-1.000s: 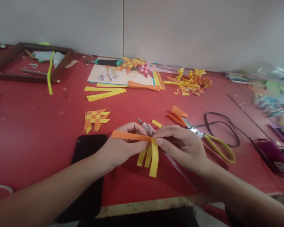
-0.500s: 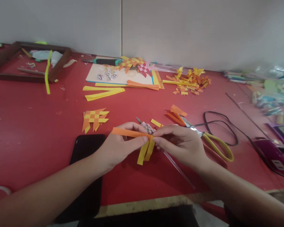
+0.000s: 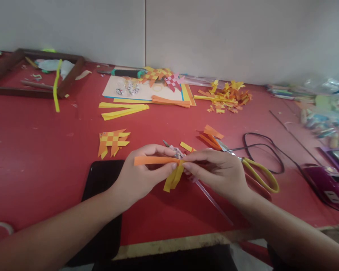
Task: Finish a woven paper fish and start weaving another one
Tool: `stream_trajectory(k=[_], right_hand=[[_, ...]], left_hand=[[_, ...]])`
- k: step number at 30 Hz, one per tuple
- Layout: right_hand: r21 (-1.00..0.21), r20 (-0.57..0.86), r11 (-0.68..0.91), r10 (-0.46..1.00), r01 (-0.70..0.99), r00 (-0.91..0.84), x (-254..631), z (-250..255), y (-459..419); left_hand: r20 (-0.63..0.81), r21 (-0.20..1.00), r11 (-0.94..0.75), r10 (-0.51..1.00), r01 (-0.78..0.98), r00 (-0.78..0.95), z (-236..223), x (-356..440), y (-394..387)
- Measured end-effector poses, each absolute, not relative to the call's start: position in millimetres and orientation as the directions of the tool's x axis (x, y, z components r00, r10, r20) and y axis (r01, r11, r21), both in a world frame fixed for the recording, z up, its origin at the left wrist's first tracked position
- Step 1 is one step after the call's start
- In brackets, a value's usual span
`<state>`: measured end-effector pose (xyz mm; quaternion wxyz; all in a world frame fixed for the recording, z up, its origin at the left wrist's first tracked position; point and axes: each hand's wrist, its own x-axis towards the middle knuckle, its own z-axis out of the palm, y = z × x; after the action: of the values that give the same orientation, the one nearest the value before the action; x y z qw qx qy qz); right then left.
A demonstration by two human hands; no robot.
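Between my two hands is a small weave of orange and yellow paper strips. Its orange paper strip points left across the fingers of my left hand, which pinches the weave between thumb and fingertips. Yellow paper strips hang down below the pinch. My right hand is closed on the weave's right side, thumb and forefinger together. The crossing itself is mostly hidden by fingertips. Just behind the hands lie a pale, speckled packet and a short yellow paper piece.
A woven paper fish and a black phone lie at left. Yellow-handled scissors and a black cord are at right. Farther back are yellow strips, a heap of scraps and a wooden frame.
The longest yellow strip that hung in front has gone from view behind the right fingers. The remaining yellow strips are tilted and shorter-looking. Both hands stay in nearly the same place.
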<state>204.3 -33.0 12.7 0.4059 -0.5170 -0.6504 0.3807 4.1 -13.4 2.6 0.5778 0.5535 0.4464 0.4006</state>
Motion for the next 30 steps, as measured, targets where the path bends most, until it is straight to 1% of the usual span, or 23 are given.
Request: stream_trajectory(k=[3, 10, 17, 21, 26, 30], right_hand=[[-0.906, 0.134, 0.182, 0.98, 0.383, -0.15, 204.0, 14.3, -32.7], [-0.882, 0.173, 0.231, 0.969, 0.41, -0.175, 204.4, 13.9, -32.8], [-0.838, 0.249, 0.32, 0.945, 0.443, -0.211, 203.5, 16.5, -30.8], [-0.835, 0.254, 0.332, 0.94, 0.44, -0.227, 203.5, 16.2, -29.8], [-0.83, 0.258, 0.342, 0.936, 0.44, -0.24, 203.2, 14.5, -29.6], [-0.843, 0.253, 0.338, 0.935, 0.419, -0.247, 202.9, 13.2, -29.2]], left_hand=[[-0.07, 0.997, 0.056, 0.958, 0.059, 0.278, 5.2, 4.5, -13.8], [-0.157, 0.985, 0.173, 0.934, -0.021, 0.322, 5.6, 6.7, -13.1], [-0.184, 0.977, 0.21, 0.92, -0.04, 0.346, 4.9, 5.9, -13.9], [-0.208, 0.97, 0.239, 0.911, -0.044, 0.357, 4.9, 6.5, -13.8], [-0.213, 0.969, 0.243, 0.909, -0.042, 0.358, 6.6, 7.8, -13.3], [-0.201, 0.977, 0.215, 0.915, -0.003, 0.35, 8.4, 8.1, -12.3]])
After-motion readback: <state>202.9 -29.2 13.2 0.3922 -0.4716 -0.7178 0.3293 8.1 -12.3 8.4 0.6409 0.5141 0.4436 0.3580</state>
